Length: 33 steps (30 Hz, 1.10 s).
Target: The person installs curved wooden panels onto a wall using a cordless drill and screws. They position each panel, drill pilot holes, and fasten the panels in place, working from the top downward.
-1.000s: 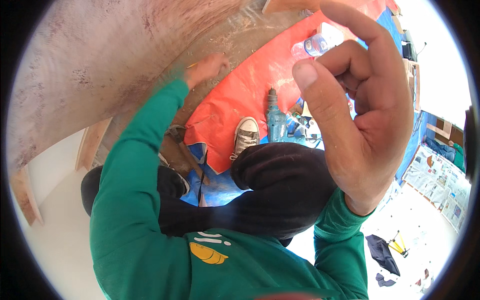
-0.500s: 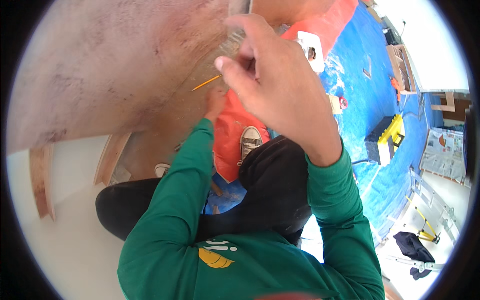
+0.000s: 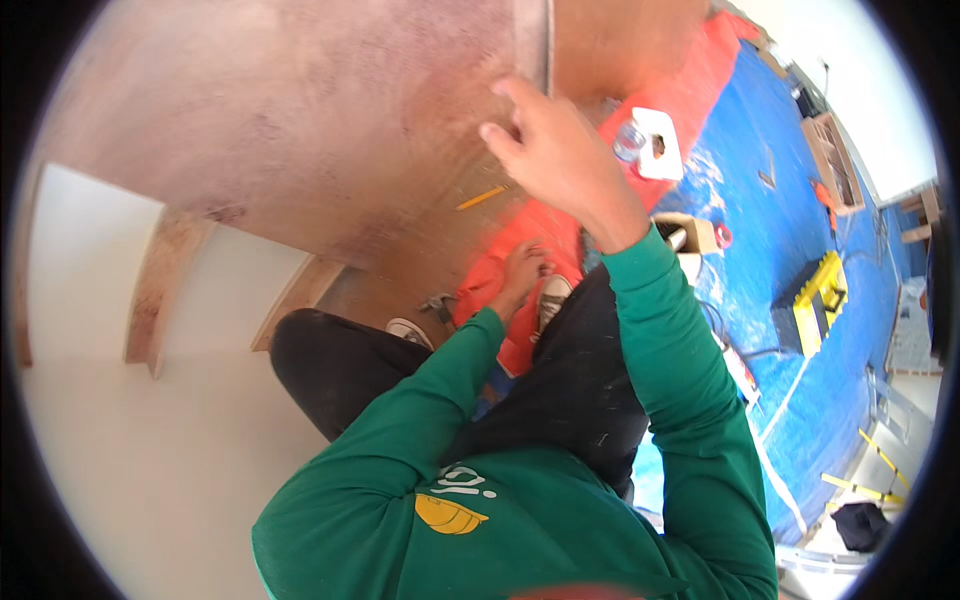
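My right hand (image 3: 560, 155) is raised in front of the large brown wooden panel (image 3: 330, 110), thumb and forefinger apart with nothing between them. Whether its fingertips touch the panel I cannot tell. Lower down, my left hand (image 3: 522, 272) hovers over or rests on the red-orange sheet (image 3: 490, 270) near my shoe (image 3: 553, 297). Its fingers are loosely bent and apart, and no object shows in them. A yellow pencil (image 3: 482, 198) lies between the two hands, on the brown surface. Beside my other shoe (image 3: 408, 333) is a small grey metal tool (image 3: 438, 304), its kind unclear.
Wooden ribs (image 3: 160, 290) stand against the white wall at left. To the right, a blue tarp (image 3: 745, 210) bears a white holed plate (image 3: 657, 145), a clear round container (image 3: 629, 141), a cardboard box (image 3: 692, 232), red tape (image 3: 722, 236), and a yellow-and-black toolbox (image 3: 815, 305).
My view has shifted, so the surroundings sit differently in it. My right hand has moved farther away, toward the panel. My left hand has come nearer my shoe, over the red-orange sheet.
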Each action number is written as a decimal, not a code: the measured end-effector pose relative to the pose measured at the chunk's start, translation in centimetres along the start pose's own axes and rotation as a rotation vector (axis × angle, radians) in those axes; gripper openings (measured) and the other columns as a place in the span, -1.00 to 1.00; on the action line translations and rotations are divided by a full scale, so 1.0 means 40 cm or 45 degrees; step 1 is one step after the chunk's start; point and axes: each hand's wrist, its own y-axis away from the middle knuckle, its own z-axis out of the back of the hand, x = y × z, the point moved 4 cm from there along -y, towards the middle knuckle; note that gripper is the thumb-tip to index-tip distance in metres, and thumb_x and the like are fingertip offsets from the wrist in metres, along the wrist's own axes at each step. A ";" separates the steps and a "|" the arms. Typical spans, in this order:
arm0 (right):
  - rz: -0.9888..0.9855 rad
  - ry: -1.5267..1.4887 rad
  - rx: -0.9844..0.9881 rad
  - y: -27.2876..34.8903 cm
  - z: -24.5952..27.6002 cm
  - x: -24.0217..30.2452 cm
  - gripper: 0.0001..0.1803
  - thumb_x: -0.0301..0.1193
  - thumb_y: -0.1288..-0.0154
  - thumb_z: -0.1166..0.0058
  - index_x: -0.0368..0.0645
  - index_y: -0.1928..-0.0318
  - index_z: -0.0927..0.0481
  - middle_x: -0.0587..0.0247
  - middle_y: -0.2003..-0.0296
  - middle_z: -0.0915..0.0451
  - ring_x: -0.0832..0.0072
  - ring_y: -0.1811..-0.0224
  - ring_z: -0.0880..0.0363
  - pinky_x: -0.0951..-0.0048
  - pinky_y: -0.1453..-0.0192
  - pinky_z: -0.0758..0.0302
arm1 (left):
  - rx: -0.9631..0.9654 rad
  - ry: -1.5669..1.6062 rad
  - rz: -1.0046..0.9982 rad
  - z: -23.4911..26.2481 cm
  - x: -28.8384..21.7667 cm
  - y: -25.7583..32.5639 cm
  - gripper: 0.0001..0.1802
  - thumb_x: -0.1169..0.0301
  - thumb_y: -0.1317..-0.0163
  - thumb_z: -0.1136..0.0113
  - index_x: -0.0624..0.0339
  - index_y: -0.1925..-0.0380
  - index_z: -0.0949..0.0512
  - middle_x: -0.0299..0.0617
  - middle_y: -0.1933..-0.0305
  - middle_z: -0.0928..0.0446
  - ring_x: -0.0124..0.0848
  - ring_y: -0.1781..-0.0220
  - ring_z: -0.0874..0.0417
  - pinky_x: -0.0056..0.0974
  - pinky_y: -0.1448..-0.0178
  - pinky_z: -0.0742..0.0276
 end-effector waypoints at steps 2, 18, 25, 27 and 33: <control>0.001 0.086 0.023 0.008 -0.017 -0.009 -0.48 -0.27 -0.47 -0.26 -0.28 -0.30 -0.53 -0.19 0.37 -0.70 -0.11 0.31 -0.70 -0.04 0.16 -0.56 | -0.517 0.214 -0.024 0.170 -0.081 -0.051 -0.50 0.57 -0.47 -0.07 0.32 -0.41 -0.43 -0.04 0.01 -0.66 -0.32 0.26 -0.74 -0.29 0.13 -0.71; -0.177 -0.161 0.388 -0.029 -0.049 0.089 -0.51 -0.34 -0.44 -0.30 -0.31 -0.28 -0.56 0.07 0.46 -0.60 0.30 0.40 -0.63 0.24 0.25 -0.52 | -1.406 -0.477 -2.053 0.237 -1.406 0.677 -0.27 0.00 -0.63 -0.11 0.34 -0.50 -0.27 0.14 -0.49 -0.23 -0.06 -0.54 -0.30 0.05 -0.58 -0.30; 0.633 -0.478 1.340 0.100 0.149 0.489 -0.76 -0.32 -0.44 -0.28 -0.14 -0.01 -0.71 0.22 0.31 -0.74 0.27 0.23 -0.81 0.27 0.21 -0.69 | -1.281 -0.845 -1.939 0.378 -1.473 0.490 -0.21 -0.20 -0.65 0.07 0.48 -0.07 -0.64 0.28 -0.05 -0.70 0.19 -0.14 -0.69 0.08 -0.31 -0.55; 1.083 -0.506 1.369 0.135 0.181 0.585 -0.73 -0.30 -0.45 -0.28 -0.13 -0.05 -0.70 0.22 0.29 -0.74 0.30 0.22 -0.79 0.28 0.20 -0.68 | -1.356 -0.853 -1.755 0.397 -1.472 0.476 -0.05 -0.32 -0.63 0.12 0.61 0.13 -0.62 0.32 0.15 -0.69 0.08 0.07 -0.64 0.10 -0.20 -0.54; 1.303 -0.078 1.303 0.162 0.054 0.674 -0.65 -0.25 -0.47 -0.27 -0.09 -0.16 -0.68 0.25 0.25 -0.75 0.38 0.22 -0.76 0.31 0.17 -0.66 | -1.412 -0.880 -1.794 0.389 -1.458 0.492 0.04 -0.45 -0.54 0.07 0.60 0.20 -0.64 0.18 0.23 -0.70 -0.05 0.18 -0.60 0.06 -0.05 -0.55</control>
